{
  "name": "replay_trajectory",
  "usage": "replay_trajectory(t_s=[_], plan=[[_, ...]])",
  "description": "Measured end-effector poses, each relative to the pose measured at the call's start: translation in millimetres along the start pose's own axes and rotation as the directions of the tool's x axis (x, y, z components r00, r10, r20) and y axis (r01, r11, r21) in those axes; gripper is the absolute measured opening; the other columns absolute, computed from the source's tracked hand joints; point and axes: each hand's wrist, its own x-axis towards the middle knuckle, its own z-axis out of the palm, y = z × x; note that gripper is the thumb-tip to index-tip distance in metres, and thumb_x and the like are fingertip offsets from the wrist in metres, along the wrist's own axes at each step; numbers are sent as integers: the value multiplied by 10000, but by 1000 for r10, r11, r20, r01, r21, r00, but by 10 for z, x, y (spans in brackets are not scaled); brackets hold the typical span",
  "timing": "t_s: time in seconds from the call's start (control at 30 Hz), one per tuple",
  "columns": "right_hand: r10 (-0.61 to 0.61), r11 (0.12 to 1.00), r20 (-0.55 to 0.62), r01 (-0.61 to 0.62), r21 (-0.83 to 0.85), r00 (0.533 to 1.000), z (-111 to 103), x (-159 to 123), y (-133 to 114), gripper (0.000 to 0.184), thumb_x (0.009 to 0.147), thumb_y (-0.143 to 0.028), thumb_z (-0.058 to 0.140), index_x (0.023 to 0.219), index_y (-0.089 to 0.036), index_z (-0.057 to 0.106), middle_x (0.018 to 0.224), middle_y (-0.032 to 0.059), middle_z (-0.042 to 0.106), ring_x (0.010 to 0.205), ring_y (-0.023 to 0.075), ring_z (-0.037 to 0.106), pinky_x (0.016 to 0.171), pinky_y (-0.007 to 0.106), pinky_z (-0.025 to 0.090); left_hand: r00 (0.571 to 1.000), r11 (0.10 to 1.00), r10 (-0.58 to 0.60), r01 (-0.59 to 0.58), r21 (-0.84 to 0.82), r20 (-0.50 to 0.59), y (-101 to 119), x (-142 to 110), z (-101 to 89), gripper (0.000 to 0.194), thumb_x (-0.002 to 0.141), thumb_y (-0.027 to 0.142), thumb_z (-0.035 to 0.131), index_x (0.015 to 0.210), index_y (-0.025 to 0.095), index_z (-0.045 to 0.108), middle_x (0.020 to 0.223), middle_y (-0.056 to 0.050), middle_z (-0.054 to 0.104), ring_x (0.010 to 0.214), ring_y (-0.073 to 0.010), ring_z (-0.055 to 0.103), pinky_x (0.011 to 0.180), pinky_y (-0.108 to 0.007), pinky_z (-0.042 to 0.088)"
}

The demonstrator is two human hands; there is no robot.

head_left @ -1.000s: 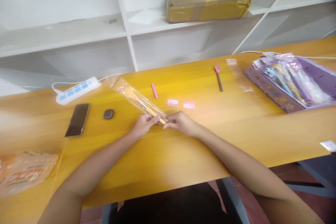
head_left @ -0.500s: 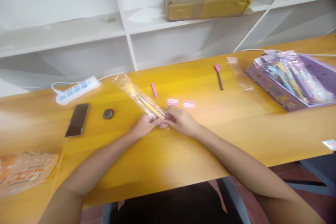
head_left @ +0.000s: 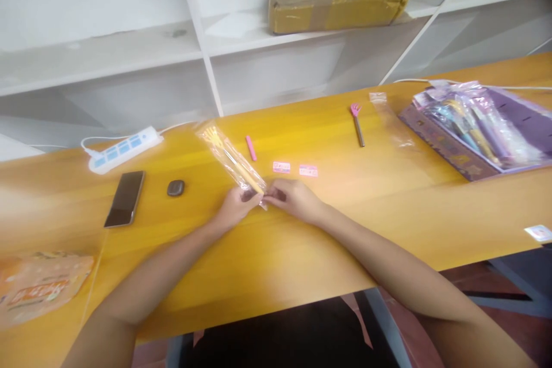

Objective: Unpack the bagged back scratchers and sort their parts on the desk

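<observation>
A yellow back scratcher [head_left: 247,173] with a hand-shaped head lies inside a clear plastic bag [head_left: 228,168], slanting from upper left down to my hands. My left hand [head_left: 236,207] is closed on the bag's lower end, thumb pressed on it beside the handle tip. My right hand [head_left: 294,198] pinches the same end of the bag from the right, its fingertips close to the left thumb. Just beyond lie a pink stick-like piece [head_left: 250,148] and two small pink labels, the left label [head_left: 282,167] and the right label [head_left: 308,170].
At right are a pink-headed back scratcher [head_left: 357,125], a clear bag [head_left: 391,121] and a purple box [head_left: 452,152] full of bagged items. A phone [head_left: 125,199], a small dark case [head_left: 175,187], a power strip [head_left: 126,150] and an orange package [head_left: 45,286] lie left. A taped carton [head_left: 336,3] sits on the shelf.
The bag's lower end looks less bunched, and its far end sits slightly further right. My right hand's fingertips have shifted slightly left and pinch at the bag's end.
</observation>
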Motion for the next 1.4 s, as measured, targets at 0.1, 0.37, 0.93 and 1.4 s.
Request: replay_trajectory(t_s=[0.1,0.37,0.93,1.4], plan=[[12,999,62,-14,39,998,1,-3,-21,316,1047,-414,711,834,-191,639,750,6,679,645,125,574,630,243,404,998,995,20,-26,-96,-57,-35,4,-2,421,854,504,860,1055,143,775,1027,-98,816,958,-235,756,870,-337,591],[51,992,153,-67,107,987,-133,-13,-102,252,1150,-350,429,1033,-207,601,892,38,711,767,157,639,735,284,472,994,936,-38,-2,-352,-106,-4,37,-18,407,829,446,903,1047,160,711,915,-20,741,809,-151,697,786,-283,558],[-79,994,127,88,-70,989,-80,-37,16,205,1038,-320,685,1168,-219,564,926,7,649,645,108,561,589,242,410,996,944,-42,14,-329,-78,-51,48,-22,459,842,489,888,1101,160,699,961,-29,731,845,-156,691,821,-300,550],[-137,982,-62,144,122,989,-44,34,-64,176,1078,-389,663,1021,-224,685,1012,80,647,879,193,624,769,349,546,998,980,-14,28,-196,68,-6,9,-27,540,866,658,817,1041,156,722,985,-59,758,907,-197,700,865,-324,552]])
